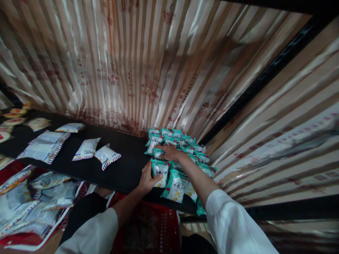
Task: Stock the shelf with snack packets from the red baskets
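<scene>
So, going off the head view, the teal-and-white snack packets (176, 187) are sitting in packed rows on a black shelf (131, 153), just below center toward five and six o'clock. The left hand (146, 180), at seven o'clock, is touching the left edge of a front packet (164, 173), and its thumb is lying across the face; can't tell if it's actually clamping. The right hand (171, 152), at six o'clock, is resting on the packets farther back, and I can't tell whether it's gripping any. Over toward nine o'clock, some blue-and-white packets (107, 155) are lying loose on that shelf. Similar packets (54, 194) are filling a red basket (34, 247) at eight o'clock. Striped plastic sheeting (148, 53) is hanging at twelve.
</scene>
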Motion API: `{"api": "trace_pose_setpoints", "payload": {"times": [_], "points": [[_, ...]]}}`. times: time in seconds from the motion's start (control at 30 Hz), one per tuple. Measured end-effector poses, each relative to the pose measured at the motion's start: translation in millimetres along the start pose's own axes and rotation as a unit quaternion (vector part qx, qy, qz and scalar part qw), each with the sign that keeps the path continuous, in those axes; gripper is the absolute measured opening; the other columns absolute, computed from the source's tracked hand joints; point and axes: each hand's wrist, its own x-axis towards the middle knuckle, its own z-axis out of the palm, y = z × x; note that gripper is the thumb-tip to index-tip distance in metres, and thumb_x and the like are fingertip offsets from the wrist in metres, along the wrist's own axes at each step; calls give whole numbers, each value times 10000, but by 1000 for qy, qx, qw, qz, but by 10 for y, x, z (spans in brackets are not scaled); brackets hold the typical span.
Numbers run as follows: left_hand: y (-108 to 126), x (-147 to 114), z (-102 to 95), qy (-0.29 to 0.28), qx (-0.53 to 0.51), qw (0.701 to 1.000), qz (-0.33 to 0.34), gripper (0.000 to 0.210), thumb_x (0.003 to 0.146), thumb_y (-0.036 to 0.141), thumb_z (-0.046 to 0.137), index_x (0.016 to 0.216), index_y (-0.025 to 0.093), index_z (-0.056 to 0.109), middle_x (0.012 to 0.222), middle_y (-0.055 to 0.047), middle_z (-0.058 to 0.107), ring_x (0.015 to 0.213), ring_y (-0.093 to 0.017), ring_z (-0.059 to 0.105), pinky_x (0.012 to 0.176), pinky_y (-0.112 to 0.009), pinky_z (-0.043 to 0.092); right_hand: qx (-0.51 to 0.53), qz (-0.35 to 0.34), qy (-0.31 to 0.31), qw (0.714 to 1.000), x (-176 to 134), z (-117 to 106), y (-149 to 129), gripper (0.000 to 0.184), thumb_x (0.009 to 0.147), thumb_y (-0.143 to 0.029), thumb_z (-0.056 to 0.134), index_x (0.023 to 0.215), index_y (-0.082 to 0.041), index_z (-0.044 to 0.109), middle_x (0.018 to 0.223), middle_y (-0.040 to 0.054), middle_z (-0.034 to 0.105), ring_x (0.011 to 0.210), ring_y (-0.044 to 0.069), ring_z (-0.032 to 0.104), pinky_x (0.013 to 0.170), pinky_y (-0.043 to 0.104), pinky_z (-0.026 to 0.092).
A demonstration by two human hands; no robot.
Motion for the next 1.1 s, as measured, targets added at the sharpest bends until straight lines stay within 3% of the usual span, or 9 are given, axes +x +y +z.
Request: {"api": "trace_pose_setpoints", "payload": {"times": [0.17, 0.33, 0.47, 0.57, 0.7, 0.9, 1.1], "points": [[1, 63, 45, 9, -20, 1000, 22, 613, 749, 459, 555, 1276, 170, 434, 1278, -123, 513, 1193, -272, 456, 1011, -424, 345, 41, -37, 42, 998, 58, -37, 108, 437, 831, -345, 510, 1263, -281, 502, 1198, 25, 609, 1112, 204, 548, 946, 334, 396], [-49, 67, 74, 11, -21, 999, 31, 653, 738, 452, 561, 1308, 178, 396, 1305, -113, 492, 1222, -270, 429, 1031, -417, 329, 11, -6, 163, 987, 352, -98, 140, 472, 853, -251, 476, 1318, -180, 433, 1339, 100, 478, 1255, 195, 400, 1027, 348, 306], [-62, 75, 79, 5, -32, 999, 26, 680, 744, 463, 558, 1332, 180, 366, 1342, -112, 457, 1240, -267, 408, 1046, -413, 319, -44, 14, 105, 993, 593, -113, 91, 699, 766, -318, 618, 1382, -182, 317, 1394, 151, 396, 1321, 264, 284, 1061, 454, 204], [-63, 82, 71, 1, -44, 999, 30, 696, 749, 481, 556, 1343, 182, 351, 1362, -107, 434, 1260, -263, 388, 1048, -404, 322, -57, 15, 67, 996, 704, -89, 87, 802, 698, -327, 690, 1387, -195, 301, 1317, 163, 485, 1271, 295, 363, 1052, 503, 171], [-70, 85, 68, -2, -46, 998, 30, 674, 755, 473, 557, 1338, 198, 360, 1371, -98, 423, 1256, -262, 390, 1047, -410, 324, -54, 3, 58, 997, 745, -88, 102, 725, 701, -346, 685, 1344, -222, 376, 1240, 138, 552, 1187, 290, 457, 1037, 519, 180], [-84, 84, 81, 14, -41, 998, 54, 652, 763, 479, 550, 1320, 185, 380, 1374, -115, 406, 1264, -271, 372, 1051, -420, 316, -33, -24, 45, 998, 674, -198, 78, 624, 720, -316, 661, 1304, -233, 454, 1191, 103, 566, 1090, 246, 527, 915, 347, 388], [-98, 90, 89, 23, -27, 996, 82, 683, 767, 514, 534, 1321, 148, 372, 1383, -151, 375, 1323, -294, 268, 1067, -456, 273, -11, -45, 34, 998, 615, -179, 158, 592, 712, -234, 660, 1280, -230, 493, 1213, 77, 549, 1115, 219, 511, 930, 294, 396]]}}
